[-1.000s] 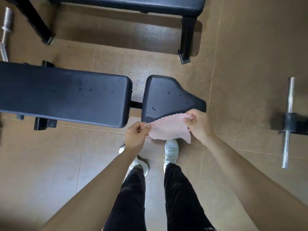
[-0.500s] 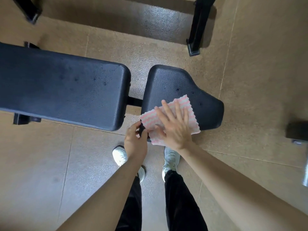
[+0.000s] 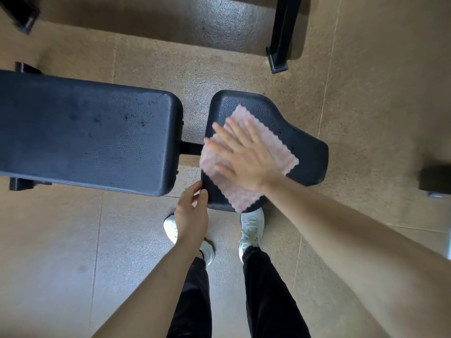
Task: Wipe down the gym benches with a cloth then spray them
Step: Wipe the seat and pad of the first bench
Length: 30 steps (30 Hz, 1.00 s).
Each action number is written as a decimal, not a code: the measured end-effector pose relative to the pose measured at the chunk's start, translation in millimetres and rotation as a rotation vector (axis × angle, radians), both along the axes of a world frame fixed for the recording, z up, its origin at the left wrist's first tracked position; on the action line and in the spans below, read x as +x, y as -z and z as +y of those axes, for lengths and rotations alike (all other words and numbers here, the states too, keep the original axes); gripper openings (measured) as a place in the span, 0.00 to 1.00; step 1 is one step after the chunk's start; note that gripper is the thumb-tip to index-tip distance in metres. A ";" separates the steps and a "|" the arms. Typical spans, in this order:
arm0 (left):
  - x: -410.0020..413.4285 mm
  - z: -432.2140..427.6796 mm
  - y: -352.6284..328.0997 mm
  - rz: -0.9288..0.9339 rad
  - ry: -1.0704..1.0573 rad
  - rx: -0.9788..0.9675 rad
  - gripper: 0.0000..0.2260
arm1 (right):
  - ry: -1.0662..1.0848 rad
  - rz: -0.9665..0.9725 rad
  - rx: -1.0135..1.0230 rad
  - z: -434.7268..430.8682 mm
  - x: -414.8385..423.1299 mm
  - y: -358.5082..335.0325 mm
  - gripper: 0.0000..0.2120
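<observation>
Since half a second ago the left hand (image 3: 191, 215) has come off the cloth (image 3: 280, 147), which has slid farther up the seat pad (image 3: 302, 142). I count two shoes (image 3: 252, 225), two hands, one cloth, and two pads on one counter (image 3: 85, 135). The left hand's fingers are loose, holding nothing, touching the seat pad's near corner. The right hand (image 3: 246, 157) presses flat on the cloth, fingers straight and spread.
</observation>
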<state>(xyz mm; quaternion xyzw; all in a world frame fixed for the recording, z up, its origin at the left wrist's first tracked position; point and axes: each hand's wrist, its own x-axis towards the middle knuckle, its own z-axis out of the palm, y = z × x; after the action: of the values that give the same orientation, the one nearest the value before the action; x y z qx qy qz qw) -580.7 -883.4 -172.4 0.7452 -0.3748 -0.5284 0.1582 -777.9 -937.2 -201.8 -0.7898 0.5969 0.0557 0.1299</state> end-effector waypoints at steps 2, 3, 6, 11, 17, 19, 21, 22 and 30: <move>0.7 -0.8 -2.1 -0.002 0.014 0.010 0.14 | 0.017 0.038 -0.026 -21.4 -13.5 2.2 0.31; 0.8 -0.9 -2.5 -0.004 0.018 0.014 0.14 | 0.027 0.042 -0.036 -31.1 -21.3 2.5 0.31; -1.0 -0.1 -3.0 -0.007 0.015 0.022 0.15 | 0.067 0.023 -0.035 -58.5 -44.5 0.8 0.30; -6.3 1.6 -2.3 -0.037 0.011 0.009 0.16 | 0.139 0.028 -0.048 -54.1 -55.9 3.8 0.30; -9.6 7.1 -5.0 -0.074 0.053 -0.006 0.19 | 0.131 0.060 -0.034 23.8 -54.8 4.3 0.38; -12.4 6.3 -4.4 -0.105 0.083 -0.027 0.21 | 0.178 0.064 -0.055 51.4 -55.5 5.4 0.39; -15.7 5.2 -3.7 -0.136 0.123 -0.047 0.22 | 0.245 0.065 -0.082 76.5 -54.8 7.0 0.38; -17.1 4.4 -2.9 -0.153 0.143 -0.050 0.23 | 0.271 0.069 -0.088 86.6 -54.5 7.7 0.37; -16.4 -4.3 1.4 -0.216 0.197 -0.030 0.24 | 0.570 0.116 -0.029 86.7 -71.8 7.7 0.32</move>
<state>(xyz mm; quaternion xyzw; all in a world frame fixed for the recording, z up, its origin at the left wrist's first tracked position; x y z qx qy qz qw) -597.2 -887.7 -173.8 0.7548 -0.4689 -0.4525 0.0755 -849.8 -850.5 -209.5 -0.5876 0.8018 0.0535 0.0949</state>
